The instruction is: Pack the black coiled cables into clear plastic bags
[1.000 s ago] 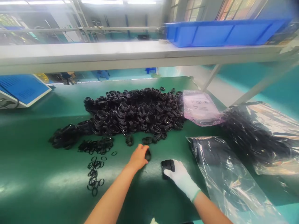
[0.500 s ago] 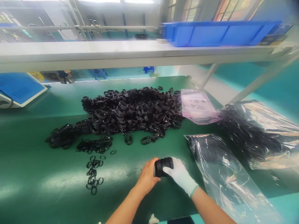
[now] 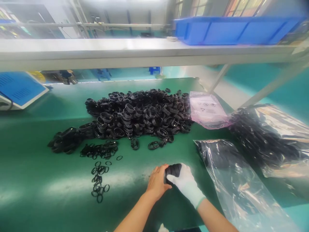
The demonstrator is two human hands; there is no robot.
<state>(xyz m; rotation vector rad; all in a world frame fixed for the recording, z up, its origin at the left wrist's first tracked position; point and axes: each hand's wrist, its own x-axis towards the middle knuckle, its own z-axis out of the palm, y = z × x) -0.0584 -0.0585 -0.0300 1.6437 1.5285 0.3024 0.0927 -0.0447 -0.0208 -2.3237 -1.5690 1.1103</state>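
A short stack of black rubber rings [image 3: 173, 169] lies on its side on the green table [image 3: 36, 187]. My bare left hand [image 3: 158, 182] is closed on its left end. My right hand [image 3: 185, 182], in a white glove, grips its right end from above. A big heap of black rings [image 3: 137, 114] lies beyond my hands in the middle of the table. Several thin loose rings [image 3: 98, 180] are scattered to the left of my hands.
A clear plastic bag [image 3: 231, 180] lies to the right of my hands, a pink bag [image 3: 207, 109] and a bag full of black rings [image 3: 267, 138] behind it. A blue-topped device [image 3: 19, 88] sits at far left. A blue bin [image 3: 231, 30] stands on the shelf above.
My left hand came back from near the heap with rings and joined my right hand; both now press on the stack of rings, slightly closer together than before.
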